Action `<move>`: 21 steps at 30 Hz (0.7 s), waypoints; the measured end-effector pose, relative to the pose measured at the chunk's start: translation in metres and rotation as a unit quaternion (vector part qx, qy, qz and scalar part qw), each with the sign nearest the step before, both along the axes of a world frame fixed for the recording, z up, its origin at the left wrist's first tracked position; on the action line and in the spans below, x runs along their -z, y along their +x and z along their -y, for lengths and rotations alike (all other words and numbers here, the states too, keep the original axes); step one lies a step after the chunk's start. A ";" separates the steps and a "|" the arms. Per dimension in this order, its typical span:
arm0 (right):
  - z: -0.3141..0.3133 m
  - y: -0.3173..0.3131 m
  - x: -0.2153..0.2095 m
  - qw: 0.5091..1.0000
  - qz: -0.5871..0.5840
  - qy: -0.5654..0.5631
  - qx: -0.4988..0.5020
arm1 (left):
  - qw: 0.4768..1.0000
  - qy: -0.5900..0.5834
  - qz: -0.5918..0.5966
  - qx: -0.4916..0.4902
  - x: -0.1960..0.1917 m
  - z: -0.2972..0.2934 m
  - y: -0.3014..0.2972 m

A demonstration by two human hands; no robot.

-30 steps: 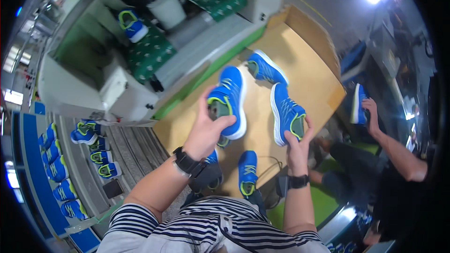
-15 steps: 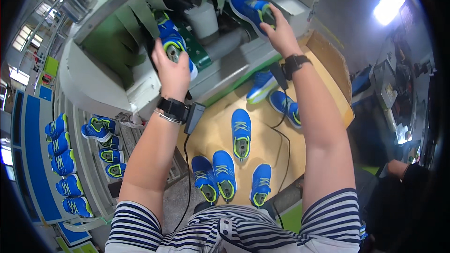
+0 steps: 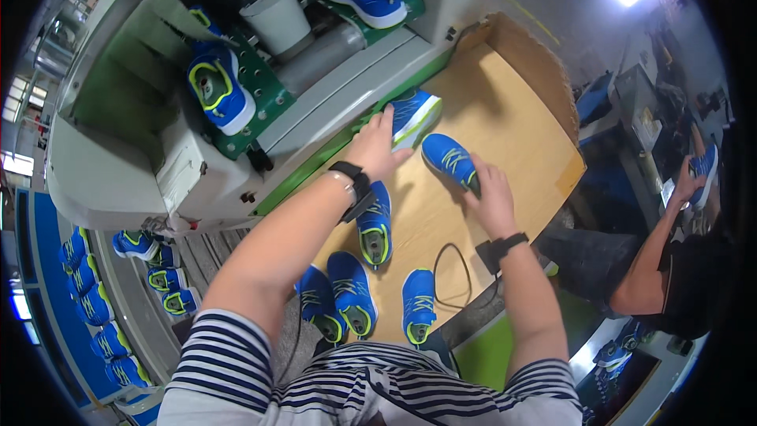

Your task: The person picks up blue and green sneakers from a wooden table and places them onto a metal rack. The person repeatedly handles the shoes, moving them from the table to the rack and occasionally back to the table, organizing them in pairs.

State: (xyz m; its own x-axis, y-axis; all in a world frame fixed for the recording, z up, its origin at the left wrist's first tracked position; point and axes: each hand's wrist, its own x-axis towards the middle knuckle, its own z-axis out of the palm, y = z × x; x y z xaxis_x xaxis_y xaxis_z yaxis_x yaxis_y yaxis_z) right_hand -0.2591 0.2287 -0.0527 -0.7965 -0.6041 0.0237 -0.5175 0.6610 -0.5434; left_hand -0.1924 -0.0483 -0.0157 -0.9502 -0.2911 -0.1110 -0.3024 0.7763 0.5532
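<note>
Reaching over a wooden tabletop [image 3: 524,126]: one person in striped sleeves, both hands occupied. Left grip [image 3: 374,147]: grasping a tilted shoe [image 3: 412,112], blue, pale sole turned sideways, beside the green edge of the machine. Right grip [image 3: 493,199]: closed about the heel of a yellow-laced shoe [image 3: 448,156], blue, toe pointing away, near the first. Also on the tabletop: a single shoe [image 3: 376,229] below the left wrist; two paired shoes [image 3: 352,293], side by side, at the near end; a lone shoe [image 3: 419,300] to their right. Beyond: a pale machine [image 3: 102,197] bearing two shoes on green plates [image 3: 272,95]. Far left: a rack [image 3: 142,304] of blue shoes in rows. Far right: a co-worker's hand [image 3: 688,180] holding another shoe [image 3: 705,172].
</note>
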 end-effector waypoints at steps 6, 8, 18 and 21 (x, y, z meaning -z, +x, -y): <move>-0.058 0.039 0.016 0.985 0.000 -0.054 0.165 | 0.990 -0.098 0.066 0.082 0.048 -0.013 -0.013; -0.077 0.031 0.029 0.959 0.025 -0.156 0.237 | 0.939 -0.158 -0.062 0.300 0.044 -0.006 0.006; -0.031 -0.024 0.046 0.978 0.023 -0.178 0.104 | 0.955 0.295 -0.002 -0.019 -0.028 0.022 0.099; -0.012 -0.029 0.039 0.984 0.049 -0.164 0.050 | 0.971 0.213 -0.019 -0.106 -0.030 0.026 0.163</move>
State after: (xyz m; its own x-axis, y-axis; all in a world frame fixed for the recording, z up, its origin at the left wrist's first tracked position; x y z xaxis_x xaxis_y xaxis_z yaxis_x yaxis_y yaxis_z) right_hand -0.2877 0.2410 -0.0919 -0.8601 -0.4949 0.1240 -0.3925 0.4866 -0.7805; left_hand -0.0290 -0.0748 0.0143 -0.8793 -0.4167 -0.2308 -0.4046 0.3975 0.8236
